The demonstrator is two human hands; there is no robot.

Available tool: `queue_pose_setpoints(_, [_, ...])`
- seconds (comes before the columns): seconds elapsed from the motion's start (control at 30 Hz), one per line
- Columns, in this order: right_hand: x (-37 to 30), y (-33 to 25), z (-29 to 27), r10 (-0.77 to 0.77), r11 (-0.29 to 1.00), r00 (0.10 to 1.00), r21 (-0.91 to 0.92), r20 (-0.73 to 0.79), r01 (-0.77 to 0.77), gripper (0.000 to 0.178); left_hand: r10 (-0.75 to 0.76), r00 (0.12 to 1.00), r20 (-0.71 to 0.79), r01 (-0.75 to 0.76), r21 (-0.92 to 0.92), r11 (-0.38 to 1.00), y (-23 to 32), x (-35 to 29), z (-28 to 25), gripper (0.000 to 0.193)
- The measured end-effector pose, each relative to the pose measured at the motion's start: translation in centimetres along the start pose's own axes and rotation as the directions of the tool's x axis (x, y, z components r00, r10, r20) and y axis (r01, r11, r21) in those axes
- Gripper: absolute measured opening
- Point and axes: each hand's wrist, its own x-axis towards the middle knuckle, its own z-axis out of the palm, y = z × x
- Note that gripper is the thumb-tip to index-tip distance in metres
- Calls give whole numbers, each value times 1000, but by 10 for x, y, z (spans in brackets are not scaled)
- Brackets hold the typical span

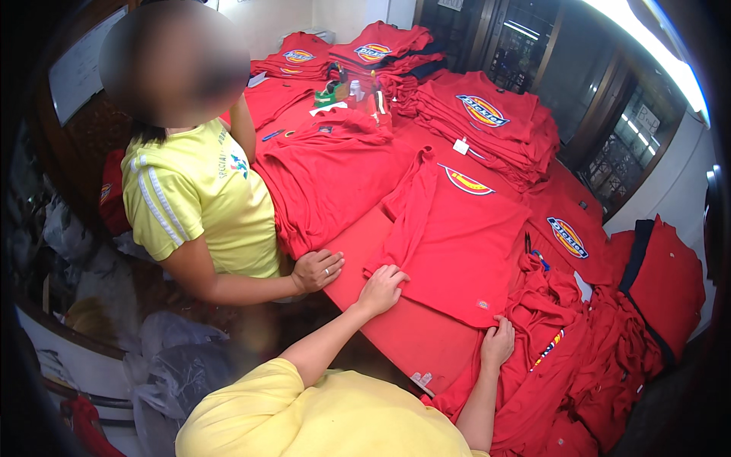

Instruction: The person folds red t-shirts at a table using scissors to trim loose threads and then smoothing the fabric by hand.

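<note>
A red shirt [464,244] lies spread on the red-covered table [415,343] in front of me. It has an oval printed patch near its upper edge and a small label near the bottom corner. My left hand [383,289] is at its lower left corner, fingers bent over the cloth edge beside a sleeve. With my right hand [498,341] I pinch the hem at the lower right corner, just below the label. Both thumbs are partly hidden.
At left a person in a yellow shirt [205,190] rests a hand [318,270] on the table edge. Folded red shirts [487,114] are stacked at the back. Loose red garments [563,358] heap up at right. Small bottles [355,90] and a green object [329,95] stand among the piles.
</note>
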Motion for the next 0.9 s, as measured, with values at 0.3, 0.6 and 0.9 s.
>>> queue_pose_setpoints(0.3, [-1,-2,-2,-2,1000,1000,5,-3,2,21,3,1000,1,-3,7,1000,1,-1,-2,25])
queue_pose_setpoints(0.6, [-3,2,-5,13,1000,1000,5,9,-13,23,19,1000,-21,-19,-26,999,3,1,0,26])
queue_pose_setpoints(0.9, [12,22,-70,249,550,905,719,345,-425,28,-110,934,-339,22,-253,967,8,38,-112,48])
